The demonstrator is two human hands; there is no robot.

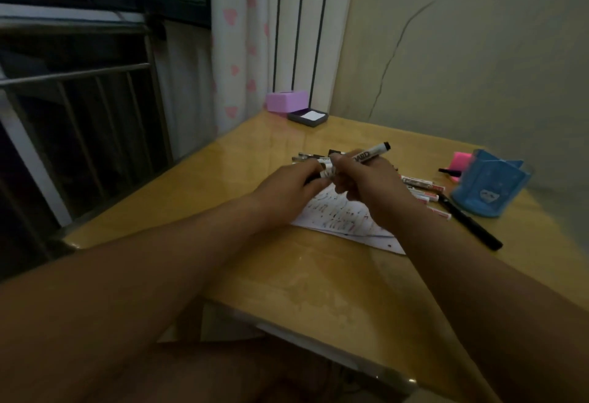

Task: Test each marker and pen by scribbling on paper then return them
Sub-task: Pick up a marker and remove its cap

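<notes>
Whiteboard marker (371,154): it is held above the paper, at the middle of the table (318,275), with its black end pointed up and to the right.
Right hand (363,182): its fingers are curled round the lower part of the marker barrel.
Left hand (287,184): a white-and-black piece (326,171) is gripped by the curled fingers, close to the right hand; whether it is a cap or another marker cannot be told.
Paper (334,216): it is laid flat under both hands and is covered with coloured scribbles.
Black pen (468,222): it is laid on the table right of the paper.
Red-and-white markers (419,182): they are laid together beside the right wrist.
Dark markers (306,156): they are seen just behind the hands.
Blue holder (487,186): it is placed at the right edge, with a pink highlighter (459,162) beside it.
Purple box (287,101): it is placed at the far corner, touching a dark tray (307,116).
</notes>
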